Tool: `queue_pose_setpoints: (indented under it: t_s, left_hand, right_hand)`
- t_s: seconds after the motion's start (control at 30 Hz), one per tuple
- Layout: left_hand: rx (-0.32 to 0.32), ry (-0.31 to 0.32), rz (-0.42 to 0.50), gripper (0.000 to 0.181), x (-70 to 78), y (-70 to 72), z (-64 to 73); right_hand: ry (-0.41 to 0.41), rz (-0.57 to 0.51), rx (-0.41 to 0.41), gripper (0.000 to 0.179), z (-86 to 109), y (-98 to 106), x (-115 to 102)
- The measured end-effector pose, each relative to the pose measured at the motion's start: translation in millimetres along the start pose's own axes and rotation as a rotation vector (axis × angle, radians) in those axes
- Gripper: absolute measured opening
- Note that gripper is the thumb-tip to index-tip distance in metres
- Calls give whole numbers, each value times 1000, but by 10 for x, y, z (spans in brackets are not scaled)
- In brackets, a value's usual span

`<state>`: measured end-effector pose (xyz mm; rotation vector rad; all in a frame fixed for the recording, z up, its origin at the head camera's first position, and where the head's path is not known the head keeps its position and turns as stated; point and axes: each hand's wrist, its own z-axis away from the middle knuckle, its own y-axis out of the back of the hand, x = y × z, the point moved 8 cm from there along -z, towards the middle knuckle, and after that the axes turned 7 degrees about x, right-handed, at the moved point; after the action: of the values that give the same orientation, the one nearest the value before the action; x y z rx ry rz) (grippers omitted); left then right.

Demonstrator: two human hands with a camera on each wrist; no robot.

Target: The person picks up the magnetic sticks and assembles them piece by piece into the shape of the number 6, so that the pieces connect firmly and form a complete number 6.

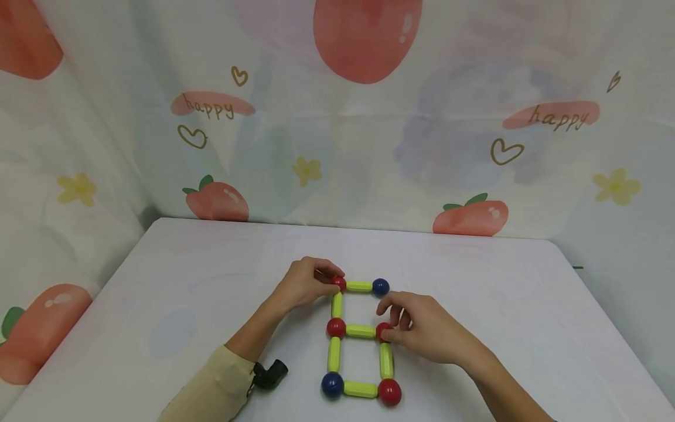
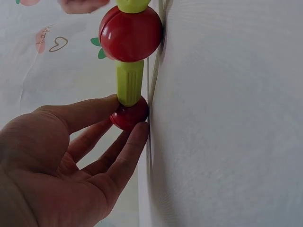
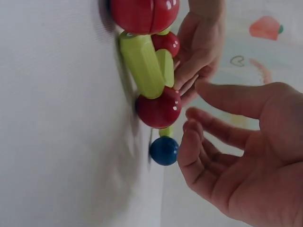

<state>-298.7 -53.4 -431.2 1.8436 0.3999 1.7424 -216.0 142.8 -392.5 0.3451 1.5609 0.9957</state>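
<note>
A flat frame of yellow-green rods [image 1: 361, 332] and red and blue balls lies on the white table. At its far left corner my left hand [image 1: 304, 285] pinches a red ball [image 2: 129, 116] between thumb and fingers. From that ball one rod runs to a blue ball [image 1: 381, 286], another to the middle-left red ball [image 1: 336, 327]. Loosely bent, the fingers of my right hand [image 1: 424, 328] hold nothing, just beside the middle-right red ball [image 3: 160, 108]. A blue ball [image 1: 333, 385] and a red ball [image 1: 389, 392] form the near corners of the closed lower square.
The white table [image 1: 237, 252] reaches back to a hanging cloth [image 1: 358, 152] printed with fruit, hearts and flowers. A black device [image 1: 270, 374] is worn at the left wrist, by the beige sleeve [image 1: 213, 384].
</note>
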Motion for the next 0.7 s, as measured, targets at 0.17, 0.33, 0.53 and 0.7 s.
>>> queue_pose_setpoints:
  t_s: [0.17,0.33,0.53,0.7]
  left_hand:
    - [-7,-4,-15,24,-5,-2,-12]
    - [-5,-10,-18,24,6,0,-13]
    - [-5,-18,-16,24,13,2,-3]
    - [-8,-17,-10,24,13,1,-1]
  right_hand:
    - [-74,-18,11,33,-43,-28,137]
    - [-66,-55,-47,33,-61,-82,194]
    - [-35,-51,-97,31,-76,-120,212]
    - [-44,-54,-101,27,-80,-128,218]
